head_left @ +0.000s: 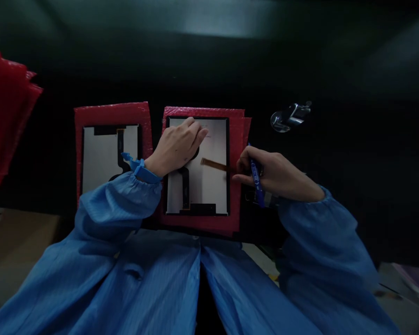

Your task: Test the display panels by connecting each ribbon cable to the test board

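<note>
Your dark surface (pixel 335 153) carries two red bubble-wrap sheets (pixel 111 114), each with a flat display panel on it. The panel you're working on (pixel 209 186) sits dead centre, and I'd guess it's light, stiff and glassy, so pretty crack-prone; hold it by the edges, not the face. Your left hand (pixel 176 149) rests flat on its upper part, fingers loosely spread. Your right hand (pixel 275 174) is closed on a blue pen (pixel 255 179) and pinches the thin orange flex cable (pixel 214 164), which looks floppy and easy to tear.
</note>
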A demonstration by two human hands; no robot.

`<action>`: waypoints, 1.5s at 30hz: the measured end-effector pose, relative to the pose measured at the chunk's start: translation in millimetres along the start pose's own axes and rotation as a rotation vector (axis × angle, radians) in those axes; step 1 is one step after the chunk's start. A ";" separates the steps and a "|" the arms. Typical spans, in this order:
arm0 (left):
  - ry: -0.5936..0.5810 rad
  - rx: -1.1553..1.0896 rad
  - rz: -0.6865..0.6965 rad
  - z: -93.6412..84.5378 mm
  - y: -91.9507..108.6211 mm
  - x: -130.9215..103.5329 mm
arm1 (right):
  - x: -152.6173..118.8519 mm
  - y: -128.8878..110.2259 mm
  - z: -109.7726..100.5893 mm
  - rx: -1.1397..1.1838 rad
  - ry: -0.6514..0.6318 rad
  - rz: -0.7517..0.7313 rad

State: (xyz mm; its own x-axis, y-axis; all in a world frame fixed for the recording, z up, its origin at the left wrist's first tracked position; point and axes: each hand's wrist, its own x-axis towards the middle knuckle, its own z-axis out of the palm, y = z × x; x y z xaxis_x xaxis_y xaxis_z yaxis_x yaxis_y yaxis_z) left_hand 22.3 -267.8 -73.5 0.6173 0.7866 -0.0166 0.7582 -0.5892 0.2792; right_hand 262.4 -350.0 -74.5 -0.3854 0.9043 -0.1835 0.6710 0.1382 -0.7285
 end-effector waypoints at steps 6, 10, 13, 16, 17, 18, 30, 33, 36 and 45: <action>-0.037 -0.047 0.067 -0.3 -2.5 -3.9 | -2.0 6.4 3.8 0.130 -0.032 -0.011; 0.013 -0.102 0.074 1.1 -7.7 -4.9 | -2.6 5.4 6.9 0.241 0.000 -0.005; 0.075 -0.082 0.014 3.0 -10.7 -4.3 | -3.0 5.3 7.6 0.227 0.133 0.008; 0.036 -0.079 -0.004 3.8 -9.8 -4.2 | -3.7 6.4 8.5 0.174 0.185 0.010; 0.015 -0.093 0.007 3.7 -8.8 -4.4 | -4.1 6.7 8.9 0.143 0.192 0.011; -0.003 -0.108 0.021 3.4 -7.7 -4.8 | -4.4 6.8 9.4 0.104 0.196 0.011; -0.585 -1.302 -0.037 -9.9 -7.2 -6.4 | -7.5 3.1 16.3 0.466 0.067 -0.014; -0.662 -1.499 -0.224 -10.0 -7.6 -6.9 | -7.2 -1.1 20.6 0.555 0.141 -0.025; -0.679 -1.621 -0.286 -9.7 -5.7 -8.5 | -5.8 -6.4 24.8 0.657 0.218 -0.012; -0.340 -1.347 -0.178 -5.2 12.3 -20.9 | -3.9 -18.6 35.0 0.808 0.376 0.022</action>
State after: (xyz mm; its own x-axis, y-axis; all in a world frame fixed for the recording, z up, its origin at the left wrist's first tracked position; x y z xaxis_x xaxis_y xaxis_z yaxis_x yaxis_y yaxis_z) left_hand 17.7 -290.6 -64.7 0.7023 0.6341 -0.3237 0.1692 0.2929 0.9410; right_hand 229.3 -370.2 -83.3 -0.0488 0.9958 -0.0773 -0.0304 -0.0789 -0.9964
